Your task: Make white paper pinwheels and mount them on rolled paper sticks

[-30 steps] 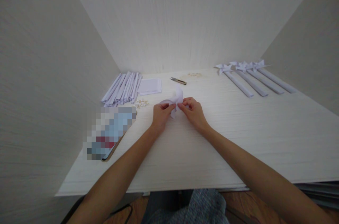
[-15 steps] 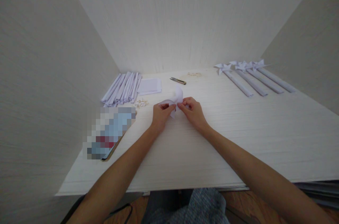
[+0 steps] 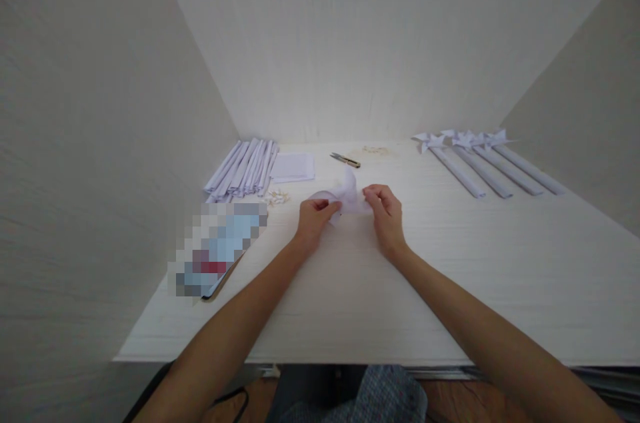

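A white paper pinwheel [image 3: 349,191], with thin curled blades, is held up over the middle of the table. My left hand [image 3: 313,220] pinches it near its centre, thumb on top. At its right side my right hand [image 3: 387,216] has thumb and fingertips closed together on the tip of a blade; the exact contact is partly hidden. Small pale pieces [image 3: 277,197] lie in a little heap left of my left hand. Beyond the pinwheel rests a pair of thread snips [image 3: 345,160].
Rolled paper sticks [image 3: 243,170] are piled at the back left beside a stack of paper squares [image 3: 293,167]. A blurred phone-like object [image 3: 223,250] lies at left. Finished pinwheels on sticks [image 3: 460,170] lie at the back right. Small bits [image 3: 376,150] lie near the back wall.
My right hand has moved right, away from the pinwheel's centre to its outer side. My left hand keeps its pinch. The view has tilted slightly up, showing more of two hanging things on the wall.
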`<state>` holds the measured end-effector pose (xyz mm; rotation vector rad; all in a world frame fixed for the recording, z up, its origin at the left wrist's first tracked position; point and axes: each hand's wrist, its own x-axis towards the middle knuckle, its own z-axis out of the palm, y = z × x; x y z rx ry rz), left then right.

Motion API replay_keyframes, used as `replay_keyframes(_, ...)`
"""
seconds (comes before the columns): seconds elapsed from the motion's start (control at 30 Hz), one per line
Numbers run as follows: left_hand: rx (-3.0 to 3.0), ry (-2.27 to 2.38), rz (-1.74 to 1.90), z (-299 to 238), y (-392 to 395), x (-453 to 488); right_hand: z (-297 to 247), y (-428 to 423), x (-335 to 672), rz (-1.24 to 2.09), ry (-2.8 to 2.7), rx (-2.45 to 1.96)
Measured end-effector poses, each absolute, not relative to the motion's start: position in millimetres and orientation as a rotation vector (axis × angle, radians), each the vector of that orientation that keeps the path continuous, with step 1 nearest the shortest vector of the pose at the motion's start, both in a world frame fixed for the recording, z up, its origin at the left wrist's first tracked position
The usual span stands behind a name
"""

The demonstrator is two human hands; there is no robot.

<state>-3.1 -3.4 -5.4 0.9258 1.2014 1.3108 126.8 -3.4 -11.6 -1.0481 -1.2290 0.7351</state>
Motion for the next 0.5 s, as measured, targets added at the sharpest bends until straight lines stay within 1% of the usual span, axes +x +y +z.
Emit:
replay_keyframes(0.1,0.946,1.118,1.222,-6,-3,-6,-12,1,131,0.765,-1.045,-1.06)
replay_keyframes(0.23,0.92,0.971,1.108,-6,-5,-7,-10,4,133,0.889,-0.843,-1.093)
replay_keyframes(0.33,0.909,0.91,1.067,-6,-5,-8,-4,3,133,1.026,-0.7,-1.027)
replay_keyframes(0.5,0.91,0.713,0.966,-6,-4,-16,-1,1,133,1.182,-0.73,-0.972)
